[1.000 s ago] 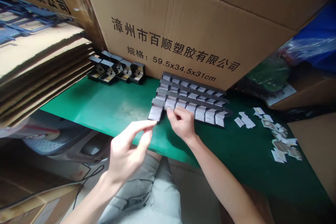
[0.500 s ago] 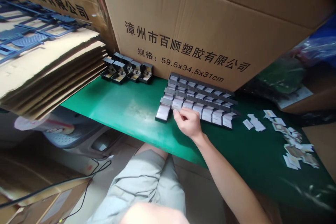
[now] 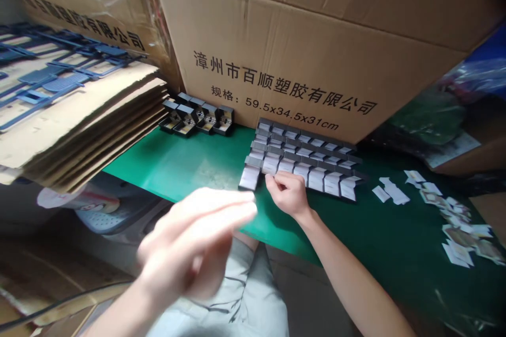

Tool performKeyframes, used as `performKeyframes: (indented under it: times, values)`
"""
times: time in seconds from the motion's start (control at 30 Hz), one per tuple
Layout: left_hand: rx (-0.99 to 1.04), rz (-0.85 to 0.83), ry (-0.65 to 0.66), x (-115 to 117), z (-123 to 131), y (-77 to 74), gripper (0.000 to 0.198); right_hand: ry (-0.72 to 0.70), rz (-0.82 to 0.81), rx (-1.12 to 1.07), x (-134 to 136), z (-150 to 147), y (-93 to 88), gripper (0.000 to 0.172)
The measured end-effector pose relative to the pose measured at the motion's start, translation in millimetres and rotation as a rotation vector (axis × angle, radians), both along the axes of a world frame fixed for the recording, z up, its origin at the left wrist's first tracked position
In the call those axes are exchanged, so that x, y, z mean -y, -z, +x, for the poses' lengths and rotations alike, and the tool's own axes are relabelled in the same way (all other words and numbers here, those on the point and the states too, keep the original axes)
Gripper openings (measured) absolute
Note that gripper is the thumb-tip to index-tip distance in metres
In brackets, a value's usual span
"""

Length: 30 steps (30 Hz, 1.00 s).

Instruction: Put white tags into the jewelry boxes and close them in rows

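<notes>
My left hand, smeared by motion, is raised in front of the table's near edge, its fingers stretched out and nothing visible in them. My right hand is curled into a loose fist at the front row of small black boxes, with nothing showing between the fingers. These boxes stand open in several rows, with pale white pieces inside. At the row's left end, one open box juts toward me. Another group of open black boxes sits further left, with yellowish and dark insides.
Small white packets and a looser pile of packets lie on the right of the green table. A large cardboard box stands behind. Stacked cardboard sheets carry blue plastic frames on the left.
My left hand has risen into view from the bottom edge. My right hand stays by the front row of boxes. The view has shifted slightly.
</notes>
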<state>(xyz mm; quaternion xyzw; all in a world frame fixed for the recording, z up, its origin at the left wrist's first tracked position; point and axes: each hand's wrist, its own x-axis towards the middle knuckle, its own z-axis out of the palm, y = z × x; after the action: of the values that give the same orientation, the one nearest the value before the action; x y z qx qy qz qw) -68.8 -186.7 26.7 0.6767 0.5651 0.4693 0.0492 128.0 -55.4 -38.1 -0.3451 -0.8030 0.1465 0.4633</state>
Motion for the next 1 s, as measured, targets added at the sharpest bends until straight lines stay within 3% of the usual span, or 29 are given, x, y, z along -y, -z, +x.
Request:
performKeyframes:
  times: [0.1, 0.2, 0.3, 0.4, 0.53, 0.83, 1.0]
  values:
    - [-0.107, 0.102, -0.04, -42, -37, 6.3, 0.024, -0.022, 0.005, -0.014, 0, -1, 0.4, 0.053]
    - [-0.223, -0.016, -0.232, -87, -80, 28.4, 0.032, -0.03, 0.01, -0.023, 1, -3, 1.2, 0.052]
    - [-0.336, -0.149, -0.321, -110, -119, 50.2, 0.047, -0.034, 0.005, -0.028, 1, -5, 2.4, 0.052]
    - [-0.426, -0.235, -0.35, -115, -144, 63.2, 0.059, -0.037, 0.007, -0.039, 0, -6, 3.0, 0.052]
    - [-0.491, -0.236, -0.308, -120, -158, 71.5, 0.064, -0.019, 0.004, -0.045, 0, -7, 2.4, 0.053]
    - [-0.526, -0.181, -0.249, -105, -155, 73.3, 0.036, 0.005, -0.013, -0.077, -2, -10, 7.2, 0.053]
    - [-0.508, -0.198, -0.229, -109, -157, 72.7, 0.044, -0.004, -0.011, -0.083, -3, -11, 7.2, 0.053]
